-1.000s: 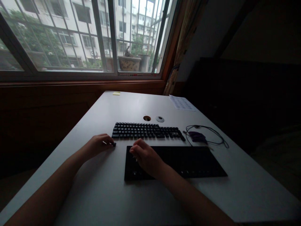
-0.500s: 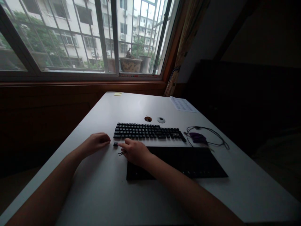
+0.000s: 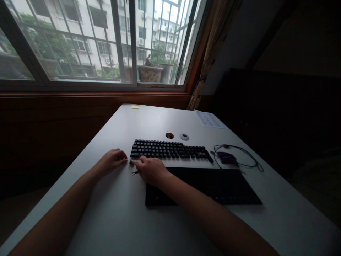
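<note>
My right hand [image 3: 153, 170] is closed on a keycap puller [image 3: 135, 172], whose thin wire prongs stick out to the left below the fingers. Its stretched index finger touches a loose dark keycap [image 3: 131, 162] and partly covers it. Left of that keycap, my left hand [image 3: 114, 158] rests on the table, empty, with loosely bent fingers slightly apart. Rows of black keycaps [image 3: 162, 149] lie just beyond, set out in keyboard order. Under my right wrist and forearm is a dark keyboard base [image 3: 207, 185], partly hidden by the arm.
On the white table [image 3: 112, 220], a coiled black cable [image 3: 250, 151] and a purple cloth-like item [image 3: 227, 158] lie at the right. A round hole [image 3: 169, 136] and its grey cover [image 3: 184, 137] are farther back. Printed paper [image 3: 209, 119] and a yellow note [image 3: 135, 106] lie near the far edge.
My right index finger has pushed the loose keycap up toward the bottom left of the keycap rows. My left hand has shifted slightly, its fingers spreading a little. The view has shifted slightly.
</note>
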Demonstrator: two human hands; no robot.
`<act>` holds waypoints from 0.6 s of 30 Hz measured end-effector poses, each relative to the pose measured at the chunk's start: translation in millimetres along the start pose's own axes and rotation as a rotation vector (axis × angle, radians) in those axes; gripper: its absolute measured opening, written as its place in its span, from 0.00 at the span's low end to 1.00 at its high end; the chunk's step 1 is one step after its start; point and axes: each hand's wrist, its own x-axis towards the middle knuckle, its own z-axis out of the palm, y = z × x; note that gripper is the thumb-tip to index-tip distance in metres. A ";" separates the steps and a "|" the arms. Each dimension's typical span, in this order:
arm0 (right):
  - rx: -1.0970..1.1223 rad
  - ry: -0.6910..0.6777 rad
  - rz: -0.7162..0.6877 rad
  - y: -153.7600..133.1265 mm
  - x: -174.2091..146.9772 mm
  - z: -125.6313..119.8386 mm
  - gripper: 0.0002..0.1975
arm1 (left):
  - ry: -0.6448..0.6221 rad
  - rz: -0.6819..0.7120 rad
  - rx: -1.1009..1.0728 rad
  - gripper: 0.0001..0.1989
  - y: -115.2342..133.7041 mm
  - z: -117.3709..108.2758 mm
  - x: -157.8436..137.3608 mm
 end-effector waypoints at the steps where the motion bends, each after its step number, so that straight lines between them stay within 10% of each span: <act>1: -0.006 -0.003 0.006 0.2 1.5 0.2 0.21 | -0.002 0.005 0.001 0.09 0.5 0.3 0.4; 18: 0.005 -0.025 0.029 2.1 9.3 -2.0 0.23 | 0.003 0.087 0.035 0.09 6.6 4.5 -1.8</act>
